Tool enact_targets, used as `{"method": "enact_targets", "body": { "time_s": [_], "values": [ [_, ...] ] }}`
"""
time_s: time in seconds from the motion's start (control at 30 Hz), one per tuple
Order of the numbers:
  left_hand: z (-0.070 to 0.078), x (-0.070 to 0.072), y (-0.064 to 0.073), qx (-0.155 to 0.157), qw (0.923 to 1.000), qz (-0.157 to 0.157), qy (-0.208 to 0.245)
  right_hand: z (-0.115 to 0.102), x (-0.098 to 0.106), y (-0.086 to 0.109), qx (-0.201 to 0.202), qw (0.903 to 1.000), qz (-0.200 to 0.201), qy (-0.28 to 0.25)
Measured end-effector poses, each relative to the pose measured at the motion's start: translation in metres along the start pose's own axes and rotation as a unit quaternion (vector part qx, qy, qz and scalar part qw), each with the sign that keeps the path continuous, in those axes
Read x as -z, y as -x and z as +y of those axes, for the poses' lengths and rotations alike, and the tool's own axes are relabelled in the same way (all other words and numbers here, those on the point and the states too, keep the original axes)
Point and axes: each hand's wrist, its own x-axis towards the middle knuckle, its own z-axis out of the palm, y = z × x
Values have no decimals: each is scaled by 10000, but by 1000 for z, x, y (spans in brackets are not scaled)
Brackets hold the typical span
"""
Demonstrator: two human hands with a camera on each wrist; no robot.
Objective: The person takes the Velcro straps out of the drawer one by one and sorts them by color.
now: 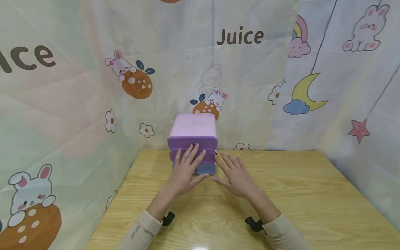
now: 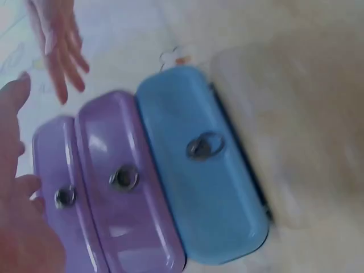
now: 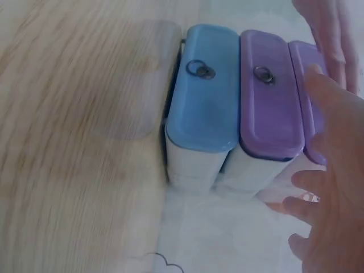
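A small three-drawer box (image 1: 194, 125) with a pale pink top stands at the back of the table. Its upper two drawer fronts, the top drawer (image 1: 178, 143) and middle drawer (image 2: 128, 148), are purple; the bottom drawer (image 2: 187, 182) is light blue. Each front has a metal ring pull (image 3: 200, 69), and all the drawers are pushed in. My left hand (image 1: 183, 173), fingers spread, is raised before the fronts and overlaps them in the head view. To the right of the box, my right hand (image 1: 236, 177) has its fingers extended and thumb out. Both hands hold nothing.
The wooden table (image 1: 290, 194) reaches toward me and out to the right of the box. A printed cloth (image 1: 250, 86) hangs behind and along both sides. Black wrist mounts (image 1: 254, 224) stick out inward from both cuffs.
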Motion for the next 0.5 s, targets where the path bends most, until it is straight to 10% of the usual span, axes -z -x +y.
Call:
{"method": "enact_targets", "body": {
  "time_s": [0.3, 0.5],
  "values": [
    [-30, 24, -15, 749, 9906, 989, 577, -15, -3, -21, 603, 9917, 1054, -412],
    [-44, 24, -23, 1302, 9823, 1124, 747, -23, -9, -31, 701, 9872, 1342, -497]
  ]
}}
